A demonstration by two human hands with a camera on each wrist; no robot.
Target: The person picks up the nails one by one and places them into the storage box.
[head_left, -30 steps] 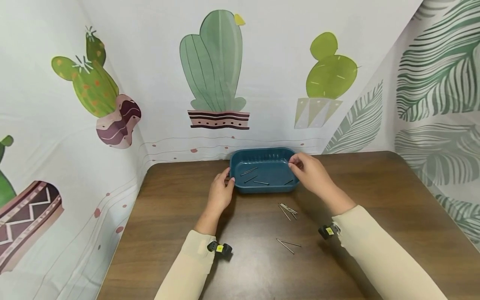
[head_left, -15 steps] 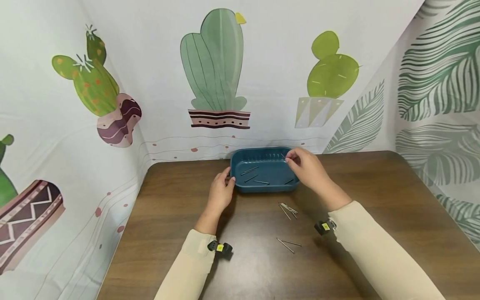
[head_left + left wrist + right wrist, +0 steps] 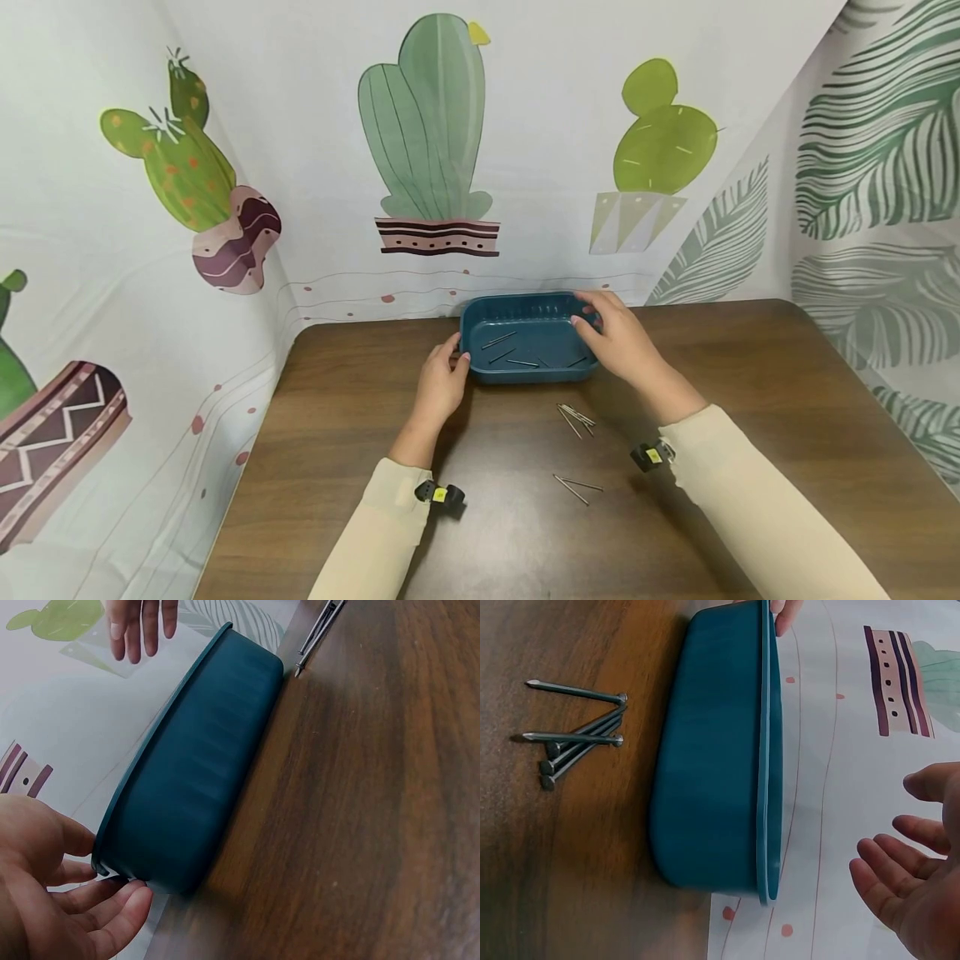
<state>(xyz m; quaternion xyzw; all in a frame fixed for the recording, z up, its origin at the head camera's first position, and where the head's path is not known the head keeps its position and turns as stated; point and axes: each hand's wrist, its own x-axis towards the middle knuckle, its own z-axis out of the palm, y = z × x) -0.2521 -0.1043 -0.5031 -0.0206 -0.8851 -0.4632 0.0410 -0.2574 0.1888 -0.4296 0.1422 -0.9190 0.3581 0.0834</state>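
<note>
A dark blue plastic tray point(image 3: 528, 376) sits at the back of the table with several nails point(image 3: 522, 362) lying loose on its floor. My left hand point(image 3: 441, 385) grips the tray's left end, thumb and fingers at the rim; in the left wrist view the fingers point(image 3: 112, 922) lie around that end. Above the tray's right end my right hand point(image 3: 622, 343) has its fingers spread, and the right wrist view shows nothing in it. A small pile of nails point(image 3: 576, 419) lies on the table in front of the tray. Nearer me are two more nails point(image 3: 577, 486), touching at one end.
The brown wooden table point(image 3: 337, 400) reaches back to a white cloth point(image 3: 540, 167) printed with cacti and leaves, close behind the tray. Black cameras are strapped at both wrists, the left camera point(image 3: 441, 497) and the right camera point(image 3: 652, 455).
Half a second ago my right fingers pinched a nail over the tray. Now they are spread and bare, and another nail lies faintly on the tray floor. My left hand has stayed put.
</note>
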